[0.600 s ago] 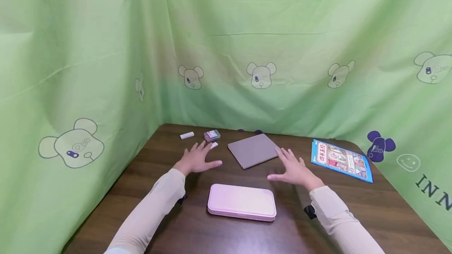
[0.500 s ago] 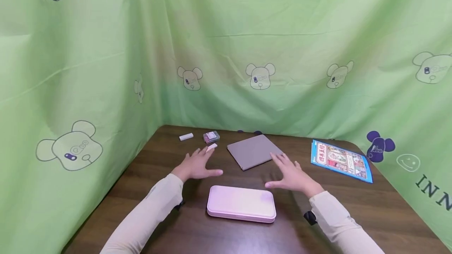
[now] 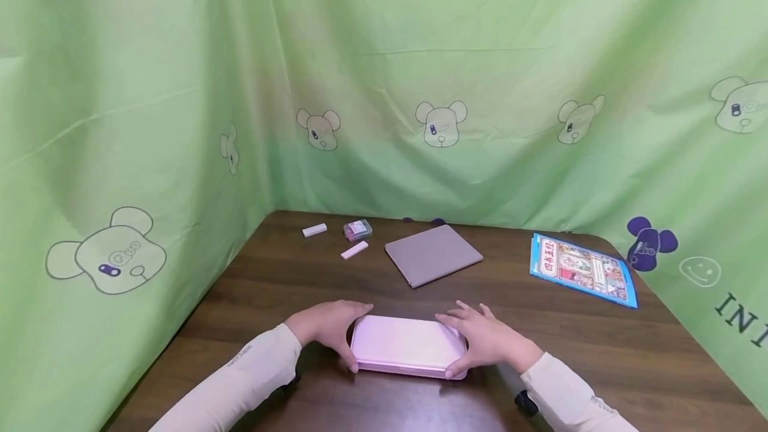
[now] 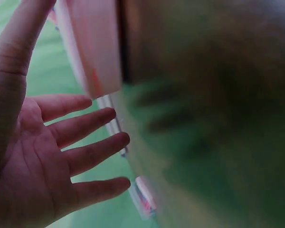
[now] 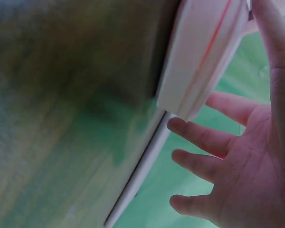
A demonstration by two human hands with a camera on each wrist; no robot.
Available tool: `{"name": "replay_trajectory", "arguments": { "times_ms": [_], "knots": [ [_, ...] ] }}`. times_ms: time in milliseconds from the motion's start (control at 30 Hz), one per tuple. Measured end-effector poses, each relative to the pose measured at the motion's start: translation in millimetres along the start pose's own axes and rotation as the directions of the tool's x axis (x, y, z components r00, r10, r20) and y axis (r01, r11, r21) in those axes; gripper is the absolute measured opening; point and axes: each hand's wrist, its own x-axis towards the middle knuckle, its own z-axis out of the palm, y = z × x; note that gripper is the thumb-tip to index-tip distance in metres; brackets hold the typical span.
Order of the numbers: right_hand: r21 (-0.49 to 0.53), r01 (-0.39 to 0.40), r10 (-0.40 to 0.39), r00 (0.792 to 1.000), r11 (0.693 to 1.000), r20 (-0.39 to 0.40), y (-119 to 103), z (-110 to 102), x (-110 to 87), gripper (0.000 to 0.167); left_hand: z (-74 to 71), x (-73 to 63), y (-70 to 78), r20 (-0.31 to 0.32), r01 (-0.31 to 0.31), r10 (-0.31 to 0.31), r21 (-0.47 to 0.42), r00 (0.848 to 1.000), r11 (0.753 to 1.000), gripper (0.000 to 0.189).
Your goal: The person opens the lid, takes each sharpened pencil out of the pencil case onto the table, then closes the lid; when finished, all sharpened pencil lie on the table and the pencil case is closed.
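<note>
A flat pink case (image 3: 408, 342) with rounded corners, resembling a pencil case, lies on the table near the person. My left hand (image 3: 333, 327) arches around its left end, thumb at the near corner and fingers by the far one. At the opposite end my right hand (image 3: 486, 340) has its thumb against the near edge and its index finger over the far corner. Both wrist views show straight, spread fingers beside the case's end, on the left hand (image 4: 52, 142) and right hand (image 5: 247, 152) alike. Whether every fingertip touches the case cannot be seen.
Beyond the case lies a grey-mauve notebook (image 3: 433, 255). Two small white bars, a nearer one (image 3: 355, 250) and a farther one (image 3: 315, 230), lie by a small clear box (image 3: 357, 229). A blue-edged booklet (image 3: 582, 270) is at the right. Green curtains (image 3: 372, 72) enclose the brown table (image 3: 276, 272).
Both hands have come down and back toward the person, from above the table beyond the pink case to its two ends. The case has stayed about where it was.
</note>
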Motion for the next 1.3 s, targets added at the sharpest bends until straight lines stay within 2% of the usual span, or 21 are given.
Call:
{"name": "replay_trajectory", "arguments": {
  "times_ms": [167, 367, 533, 700, 900, 1033, 1133, 1200, 1300],
  "knots": [
    [-0.053, 0.01, -0.009, 1.0, 0.999, 0.009, -4.4, 1.0, -0.7, 0.098, 3.8, -1.2, 2.5, -0.032, -0.044, 0.045, 0.049, 0.998, 0.998, 0.094],
    [-0.129, 0.047, -0.056, 0.996, 0.99, -0.067, -8.5, 2.4, -0.4, 0.093, 7.2, -2.6, 3.7, -0.095, -0.071, 0.086, 0.154, 0.992, 0.986, 0.087],
    [-0.17, 0.058, -0.081, 0.989, 0.984, -0.127, -9.0, 4.1, -0.2, 0.091, 9.8, -2.6, 3.0, -0.105, -0.067, 0.086, 0.17, 0.991, 0.983, 0.092],
    [-0.186, 0.065, -0.093, 0.985, 0.98, -0.146, -8.4, 4.9, -0.5, 0.09, 11.4, -2.4, 2.6, -0.109, -0.065, 0.084, 0.168, 0.99, 0.984, 0.096],
    [-0.14, 0.095, -0.117, 0.981, 0.986, -0.156, -5.1, 2.7, -3.5, 0.081, 16.2, -0.6, 1.8, -0.129, -0.09, 0.113, 0.168, 0.985, 0.982, 0.094],
    [-0.054, 0.14, -0.147, 0.976, 0.989, -0.159, 0.4, -2.4, -6.2, 0.067, 17.9, -1.0, 0.3, -0.113, -0.094, 0.106, 0.107, 0.988, 0.99, 0.096],
    [0.009, 0.194, -0.19, 0.968, 0.981, -0.166, 6.3, -7.7, -4.6, 0.056, 20.1, -3.0, -3.3, -0.099, -0.07, 0.067, -0.023, 0.993, 0.997, 0.101],
    [0.054, 0.222, -0.21, 0.961, 0.973, -0.179, 10.7, -11.9, -2.2, 0.048, 22.9, -5.2, -6.4, -0.101, -0.044, 0.032, -0.123, 0.994, 0.991, 0.104],
    [0.138, 0.212, -0.184, 0.964, 0.967, -0.191, 16.4, -19.7, 1.0, 0.036, 27.3, -8.3, -10.0, -0.113, -0.008, -0.018, -0.229, 0.993, 0.973, 0.11]
  ]
}}
